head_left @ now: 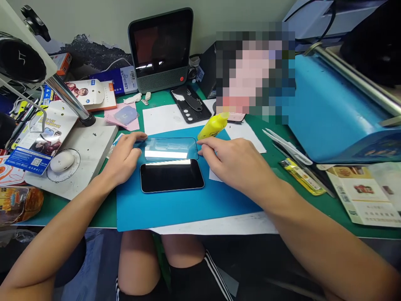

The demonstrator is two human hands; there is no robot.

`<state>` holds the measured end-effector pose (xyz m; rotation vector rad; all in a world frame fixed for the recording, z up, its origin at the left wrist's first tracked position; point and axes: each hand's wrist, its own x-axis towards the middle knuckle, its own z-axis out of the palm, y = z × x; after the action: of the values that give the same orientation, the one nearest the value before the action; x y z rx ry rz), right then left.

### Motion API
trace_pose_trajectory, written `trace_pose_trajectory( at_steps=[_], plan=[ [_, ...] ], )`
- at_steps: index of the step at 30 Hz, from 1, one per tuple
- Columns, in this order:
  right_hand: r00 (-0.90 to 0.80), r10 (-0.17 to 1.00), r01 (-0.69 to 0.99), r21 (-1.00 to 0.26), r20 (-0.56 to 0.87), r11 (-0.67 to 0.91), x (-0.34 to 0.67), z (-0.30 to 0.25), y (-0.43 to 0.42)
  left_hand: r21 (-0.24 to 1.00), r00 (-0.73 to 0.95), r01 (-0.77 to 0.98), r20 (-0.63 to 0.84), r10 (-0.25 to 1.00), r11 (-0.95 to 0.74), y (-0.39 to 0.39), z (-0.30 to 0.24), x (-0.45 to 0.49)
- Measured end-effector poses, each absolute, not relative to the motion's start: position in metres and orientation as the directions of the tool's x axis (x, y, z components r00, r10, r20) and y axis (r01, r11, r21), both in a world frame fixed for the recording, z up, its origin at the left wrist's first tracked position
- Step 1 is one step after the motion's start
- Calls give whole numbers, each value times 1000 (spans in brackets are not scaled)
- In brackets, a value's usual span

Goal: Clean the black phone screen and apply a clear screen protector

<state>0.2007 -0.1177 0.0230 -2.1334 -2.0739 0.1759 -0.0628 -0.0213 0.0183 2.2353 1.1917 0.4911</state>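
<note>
Your left hand (pixel 123 155), right hand (pixel 234 161) pinching that clear sheet (pixel 171 149), long axis nine-to-three, rounded corners, glossy black phone (pixel 172 176) near-parallel at six o'clock, smooth blue mat (pixel 156 211) beneath

Both forearms are bare, the left forearm (pixel 75 213) crossing the lower left of the frame and the right forearm (pixel 313 221) the lower right. The left hand (pixel 125 158) and right hand (pixel 230 158) are ungloved, with short nails where they show. At bottom centre, bare legs (pixel 138 263) emerge from black shorts (pixel 188 284) with parallel white stripes (pixel 217 276) down the outer sides, the left side's stripes only a sliver.
</note>
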Motion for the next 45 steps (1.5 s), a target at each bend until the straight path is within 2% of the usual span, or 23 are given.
trace_pose_trajectory(
  at_steps=[5, 8, 13, 16, 19, 22, 25, 29, 33, 35, 38, 41, 45],
  plan=[
    [27, 999, 971, -238, 25, -20, 200, 26, -119, 925, 394, 278, 135, 909, -258, -20, 17, -59],
    [1, 997, 967, -253, 77, 18, 201, 22, -119, 978, 373, 181, 33, 927, -108, -21, 20, -55],
    [-40, 969, 951, -288, 246, 112, 206, 14, -119, 986, 335, 152, -123, 934, 76, -22, 27, -54],
    [-38, 940, 901, -396, 339, 179, 207, 19, -123, 988, 288, 154, -75, 955, 31, -24, 32, -57],
    [-5, 934, 791, -570, 356, 222, 205, 28, -129, 982, 226, 151, 81, 971, -117, -28, 38, -60],
    [-14, 971, 633, -750, 238, 193, 201, 35, -132, 958, 202, 149, 214, 956, -247, -33, 43, -60],
    [-66, 993, 522, -845, 102, 121, 198, 39, -131, 931, 186, 122, 319, 930, -344, -38, 44, -59],
    [-148, 989, 449, -891, 5, 72, 198, 42, -129, 912, 127, 48, 400, 908, -408, -40, 49, -62],
    [-129, 990, 377, -926, -58, -5, 200, 37, -126, 914, 98, -113, 400, 911, -389, -37, 55, -67],
    [-113, 993, 302, -953, -24, 11, 199, 31, -124, 907, 115, -222, 388, 914, -357, -36, 55, -67],
    [-156, 983, 105, -988, 92, 109, 195, 19, -121, 911, 191, -314, 335, 922, -266, -36, 51, -64],
    [-213, 959, -66, -982, 185, 175, 189, 10, -120, 934, 276, -300, 278, 920, -192, -41, 45, -60],
    [-237, 940, -153, -965, 246, 214, 184, 6, -120, 957, 339, -250, 229, 912, -148, -49, 40, -56]
  ],
)
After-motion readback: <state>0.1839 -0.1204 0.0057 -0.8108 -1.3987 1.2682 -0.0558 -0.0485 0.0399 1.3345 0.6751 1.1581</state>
